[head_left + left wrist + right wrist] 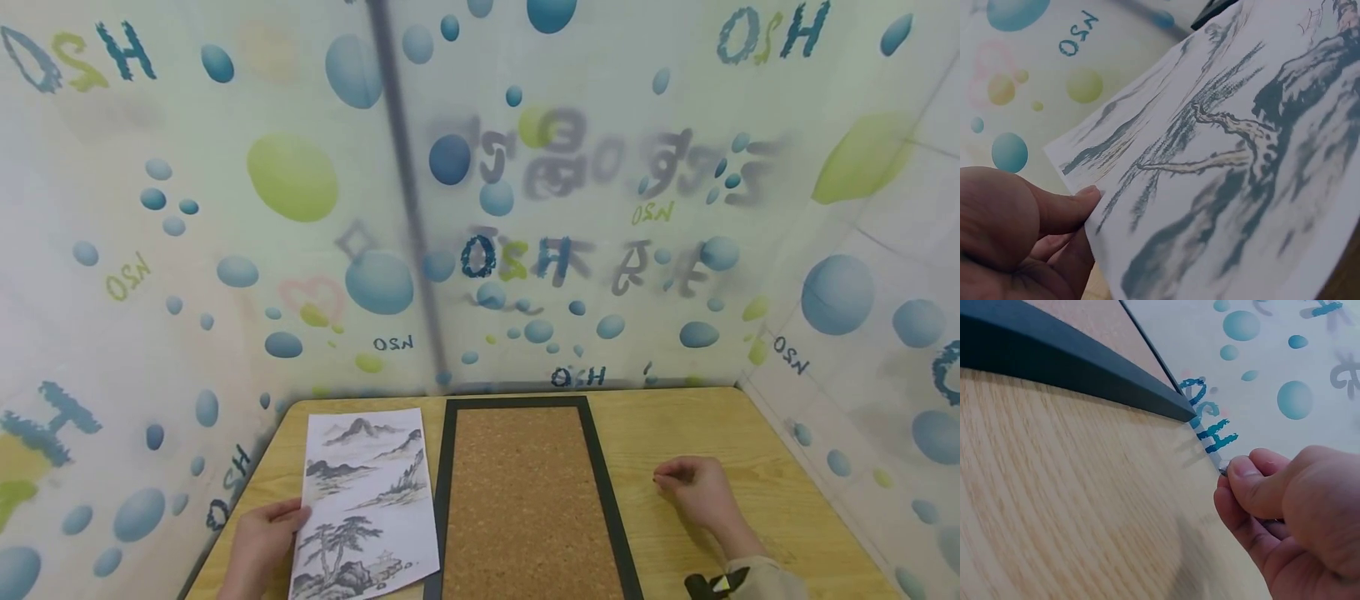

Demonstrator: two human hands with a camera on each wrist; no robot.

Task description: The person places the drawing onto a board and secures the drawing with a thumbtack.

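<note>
Wood-grain table (pixel 678 425) before me, 1 black-framed cork board (pixel 528 500) at its middle, 1 ink-landscape sheet (pixel 365 500) just left of the board, left hand (pixel 264 537) pinching the sheet's left edge, right hand (pixel 701 493), right of the board, nearly closed, pinching 1 tiny, unidentifiable object (pixel 1223 469).

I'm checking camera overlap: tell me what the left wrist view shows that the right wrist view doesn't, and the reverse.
Left wrist only: the left hand holding the landscape print by its edge. Right wrist only: the right hand pinching a tiny object, too small to identify. Both: parts of the bubble-patterned backdrop, wooden table and dark board frame.
</note>
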